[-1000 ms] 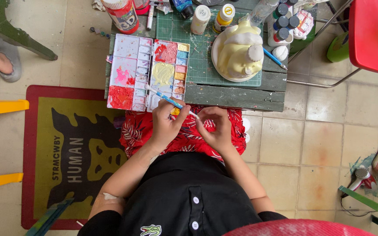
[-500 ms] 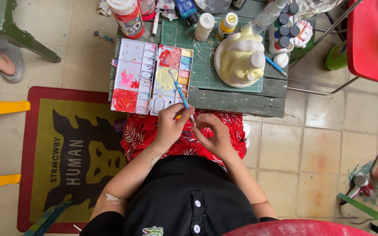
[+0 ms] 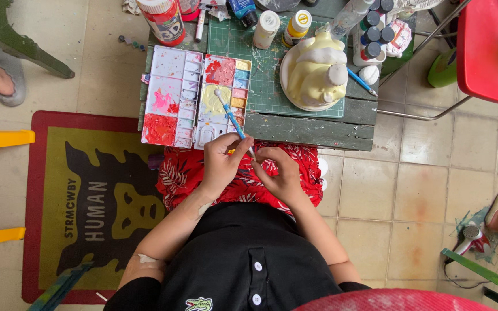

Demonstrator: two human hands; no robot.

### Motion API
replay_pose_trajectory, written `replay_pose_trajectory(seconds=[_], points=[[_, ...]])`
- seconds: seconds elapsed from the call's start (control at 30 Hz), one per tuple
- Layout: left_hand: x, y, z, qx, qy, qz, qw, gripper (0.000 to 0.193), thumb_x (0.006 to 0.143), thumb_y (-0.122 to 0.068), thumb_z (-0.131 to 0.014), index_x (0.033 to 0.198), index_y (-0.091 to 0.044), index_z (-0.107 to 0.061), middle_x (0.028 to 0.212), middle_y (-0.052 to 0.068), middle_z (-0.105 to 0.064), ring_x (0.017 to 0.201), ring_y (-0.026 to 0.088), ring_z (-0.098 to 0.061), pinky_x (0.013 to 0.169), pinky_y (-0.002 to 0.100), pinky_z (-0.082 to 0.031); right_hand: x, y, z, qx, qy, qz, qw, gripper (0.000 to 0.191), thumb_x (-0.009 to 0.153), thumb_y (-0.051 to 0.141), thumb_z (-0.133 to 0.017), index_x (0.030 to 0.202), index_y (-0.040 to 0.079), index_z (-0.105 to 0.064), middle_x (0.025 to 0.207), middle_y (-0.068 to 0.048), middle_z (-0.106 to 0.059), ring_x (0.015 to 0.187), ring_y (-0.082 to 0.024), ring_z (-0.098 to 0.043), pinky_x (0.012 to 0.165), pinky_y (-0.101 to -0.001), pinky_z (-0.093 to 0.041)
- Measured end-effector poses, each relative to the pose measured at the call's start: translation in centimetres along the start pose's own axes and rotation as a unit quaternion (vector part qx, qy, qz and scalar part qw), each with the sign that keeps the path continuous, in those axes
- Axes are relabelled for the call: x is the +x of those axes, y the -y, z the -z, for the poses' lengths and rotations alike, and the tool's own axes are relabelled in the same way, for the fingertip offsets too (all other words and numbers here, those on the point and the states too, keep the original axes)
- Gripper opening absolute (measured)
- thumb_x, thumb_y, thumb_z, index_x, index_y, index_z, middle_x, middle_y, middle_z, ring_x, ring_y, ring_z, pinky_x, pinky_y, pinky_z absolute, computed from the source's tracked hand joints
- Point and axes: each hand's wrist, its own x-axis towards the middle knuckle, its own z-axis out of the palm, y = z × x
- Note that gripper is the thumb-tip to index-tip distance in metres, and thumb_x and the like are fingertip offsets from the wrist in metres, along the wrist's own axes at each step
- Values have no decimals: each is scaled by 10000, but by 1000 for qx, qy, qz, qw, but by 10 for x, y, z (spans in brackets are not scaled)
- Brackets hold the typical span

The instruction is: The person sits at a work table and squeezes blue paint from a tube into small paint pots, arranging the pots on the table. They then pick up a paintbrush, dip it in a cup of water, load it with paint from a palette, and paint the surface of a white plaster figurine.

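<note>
Seated painter seen from above: the left hand (image 3: 224,161) pinches a blue-handled brush (image 3: 233,121) between curled fingers, its shaft slanting up and away from the fingertips so that the tip rests over the yellow well of the open paint tray (image 3: 171,103). The right hand (image 3: 280,171), fingers bent, meets the brush's lower end just beside the left fingertips; whether it grips cannot be told. Beyond both hands, a pale yellow figurine (image 3: 316,72) stands on a green mat (image 3: 243,52).
</note>
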Motion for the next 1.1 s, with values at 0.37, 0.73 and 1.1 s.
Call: replay_pose_trajectory(seconds=[0.37,0.73,1.1], points=[[2,4,-2,17,-22,-27,999,178,971,-126,-745,928,45,-722,825,83,-736,756,112,-720,687,263,-549,-7,-10,-10,2,-19,-35,999,414,890,-63,-775,1230,48,-569,1037,-98,-723,920,-184,-754,837,-311,-604],[8,-8,3,113,-18,-114,987,106,916,-87,-792,872,-4,-743,782,77,-732,712,200,-668,683,337,-501,-4,-9,1,169,-10,-118,978,452,920,-75,-743,1270,53,-488,1195,-115,-656,1087,-176,-702,859,-305,-606],[5,-19,-5,172,-48,-187,966,183,828,-112,-872,782,-29,-716,734,62,-709,680,210,-653,687,342,-503,12,14,5,60,2,-152,987,355,945,-63,-713,1226,12,-509,1044,-88,-670,994,-154,-721,865,-294,-615]])
